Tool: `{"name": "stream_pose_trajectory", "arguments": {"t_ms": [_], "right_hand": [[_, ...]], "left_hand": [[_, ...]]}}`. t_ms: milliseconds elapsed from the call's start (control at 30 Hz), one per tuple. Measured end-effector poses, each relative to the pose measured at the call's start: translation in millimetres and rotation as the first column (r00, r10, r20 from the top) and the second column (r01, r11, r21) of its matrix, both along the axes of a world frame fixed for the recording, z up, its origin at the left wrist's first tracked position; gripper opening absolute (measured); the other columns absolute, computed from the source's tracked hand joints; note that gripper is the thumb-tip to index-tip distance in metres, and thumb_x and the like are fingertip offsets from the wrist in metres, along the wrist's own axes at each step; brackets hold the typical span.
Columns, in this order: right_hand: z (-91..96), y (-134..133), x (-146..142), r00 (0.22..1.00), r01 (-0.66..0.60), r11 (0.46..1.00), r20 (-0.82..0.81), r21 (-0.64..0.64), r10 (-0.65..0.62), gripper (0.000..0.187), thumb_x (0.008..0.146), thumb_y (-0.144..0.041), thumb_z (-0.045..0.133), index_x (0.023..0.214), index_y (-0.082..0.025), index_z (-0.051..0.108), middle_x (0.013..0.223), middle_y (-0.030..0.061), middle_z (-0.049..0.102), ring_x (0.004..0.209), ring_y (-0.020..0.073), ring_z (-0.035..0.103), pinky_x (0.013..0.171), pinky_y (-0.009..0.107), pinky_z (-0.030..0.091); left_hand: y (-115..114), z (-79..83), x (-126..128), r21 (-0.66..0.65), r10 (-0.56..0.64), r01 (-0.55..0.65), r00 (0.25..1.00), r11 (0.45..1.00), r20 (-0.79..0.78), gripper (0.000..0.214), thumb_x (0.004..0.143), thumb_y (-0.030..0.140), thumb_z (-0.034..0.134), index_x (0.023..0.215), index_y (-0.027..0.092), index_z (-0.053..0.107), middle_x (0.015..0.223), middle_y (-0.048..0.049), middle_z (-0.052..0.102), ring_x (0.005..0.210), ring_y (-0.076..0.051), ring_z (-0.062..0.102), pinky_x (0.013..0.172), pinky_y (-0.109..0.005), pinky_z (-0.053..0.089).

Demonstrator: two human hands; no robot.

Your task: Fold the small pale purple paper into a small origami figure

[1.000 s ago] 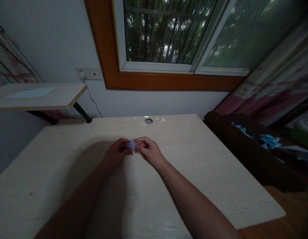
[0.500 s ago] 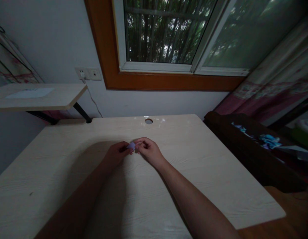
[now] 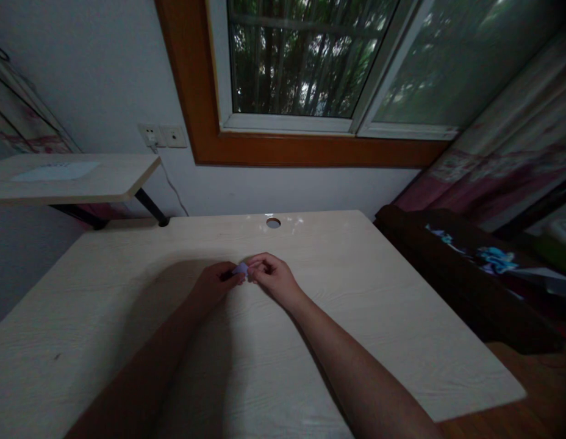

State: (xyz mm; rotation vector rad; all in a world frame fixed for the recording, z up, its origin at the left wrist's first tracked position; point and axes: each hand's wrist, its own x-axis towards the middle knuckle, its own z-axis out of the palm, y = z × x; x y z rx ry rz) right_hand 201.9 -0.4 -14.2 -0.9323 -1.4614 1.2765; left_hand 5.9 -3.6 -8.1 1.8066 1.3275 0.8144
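Note:
A small pale purple piece of folded paper (image 3: pixel 241 269) is pinched between both my hands over the middle of a light wooden desk (image 3: pixel 379 317). My left hand (image 3: pixel 215 283) has its fingers curled closed on the paper's left side. My right hand (image 3: pixel 272 278) is closed on the paper's right side with thumb and fingers pinching. Both forearms reach in from the bottom of the view. Most of the paper is hidden by my fingers.
A round cable hole (image 3: pixel 273 222) sits near the desk's far edge. A raised shelf (image 3: pixel 72 177) stands at the left, wall sockets (image 3: pixel 163 135) and a window (image 3: pixel 310 61) behind. A dark wooden piece of furniture (image 3: pixel 470 274) with cloth lies right of the desk.
Both hands have sunk slightly toward the desk with the paper still pinched between them. Little else has changed.

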Motion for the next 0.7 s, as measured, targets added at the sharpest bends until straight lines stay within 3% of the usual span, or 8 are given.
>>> {"name": "stream_pose_trajectory", "arguments": {"t_ms": [433,700], "right_hand": [[0.5,0.3,-1.5,1.000,0.015,1.000,0.004,-0.010,-0.015,0.021,0.079,-0.028,0.069,0.096,-0.018,0.070,0.074,0.0025,0.069,0.060,0.0111,0.059,0.060,0.023,0.047],[-2.0,1.2,-0.4,0.999,0.004,1.000,-0.046,-0.013,-0.004,0.020,0.078,-0.027,0.070,0.096,-0.017,0.068,0.077,0.0016,0.067,0.060,0.0101,0.058,0.059,0.023,0.045]], "left_hand": [[-1.0,1.0,-0.1,-0.003,0.015,-0.015,1.000,1.000,0.021,0.027,0.081,0.044,0.063,0.081,0.018,0.071,0.074,-0.0011,0.071,0.069,-0.018,0.063,0.065,-0.026,0.045],[-1.7,0.8,0.6,-0.037,0.040,-0.035,0.990,0.999,0.134,0.025,0.079,0.042,0.066,0.081,0.018,0.070,0.075,-0.0024,0.073,0.070,-0.018,0.065,0.067,-0.026,0.047]]}}
